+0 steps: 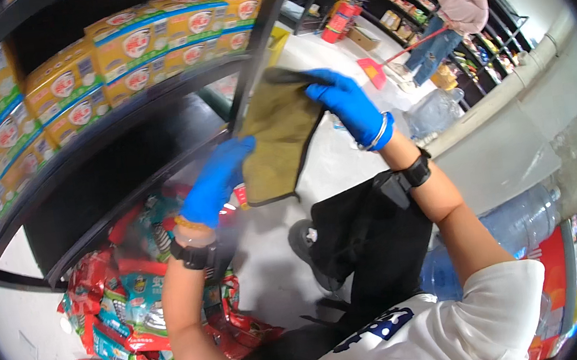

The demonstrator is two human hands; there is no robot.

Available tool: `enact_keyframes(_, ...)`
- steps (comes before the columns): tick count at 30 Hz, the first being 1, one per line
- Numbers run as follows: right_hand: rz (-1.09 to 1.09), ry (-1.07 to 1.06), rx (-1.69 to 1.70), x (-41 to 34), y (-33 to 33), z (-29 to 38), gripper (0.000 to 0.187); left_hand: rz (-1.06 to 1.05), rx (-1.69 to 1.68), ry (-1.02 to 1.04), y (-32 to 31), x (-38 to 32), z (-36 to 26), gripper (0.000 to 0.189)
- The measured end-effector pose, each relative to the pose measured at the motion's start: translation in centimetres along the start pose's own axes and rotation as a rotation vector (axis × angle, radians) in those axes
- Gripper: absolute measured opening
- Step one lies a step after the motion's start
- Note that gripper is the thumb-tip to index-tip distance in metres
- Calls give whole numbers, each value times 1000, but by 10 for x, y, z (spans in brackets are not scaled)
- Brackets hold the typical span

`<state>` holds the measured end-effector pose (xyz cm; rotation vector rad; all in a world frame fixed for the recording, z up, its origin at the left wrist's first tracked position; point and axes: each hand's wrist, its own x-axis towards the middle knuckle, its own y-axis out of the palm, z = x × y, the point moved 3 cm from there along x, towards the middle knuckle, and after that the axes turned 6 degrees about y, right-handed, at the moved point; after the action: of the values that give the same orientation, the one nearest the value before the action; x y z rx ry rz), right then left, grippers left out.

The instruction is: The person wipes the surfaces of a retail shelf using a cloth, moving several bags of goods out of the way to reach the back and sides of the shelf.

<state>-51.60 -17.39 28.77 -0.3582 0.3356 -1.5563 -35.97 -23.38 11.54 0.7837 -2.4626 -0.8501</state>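
Note:
Both of my hands wear blue disposable gloves. An olive-yellow cloth with a dark edging (276,144) hangs stretched between them in front of a black shelf upright. My right hand (349,106) grips its upper right corner, while my left hand (219,180) has hold of its left edge. To the left, the lower black metal shelf (131,160) shows a bare, shiny surface. Below my left forearm, red and teal plastic packets with a coil pictured on them (144,297) lie heaped on the floor.
Yellow product packs (134,43) line the upper shelf. A person (462,16) stands farther off with a red long-handled dustpan (373,71). Near them are a red fire extinguisher (339,19) and a cardboard box (363,38). Large clear water bottles (517,223) lie along the right wall.

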Motion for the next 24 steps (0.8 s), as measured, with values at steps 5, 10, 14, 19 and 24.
enact_keyframes(5,628,-531,-717,-19,31,8,50,0,-406,52,41,2,-20,52)
enact_keyframes(10,607,-404,-702,-21,30,-4,47,-62,-262,70,46,-2,-20,45)
enact_keyframes(14,385,-384,-683,-15,12,-2,40,-334,-256,26,5,8,-1,35)
enact_keyframes(19,260,-261,-595,-28,1,8,36,-847,-32,392,-126,8,-15,26)
enact_keyframes(24,287,-178,-637,-40,1,15,37,-942,1229,572,-176,23,-50,41)
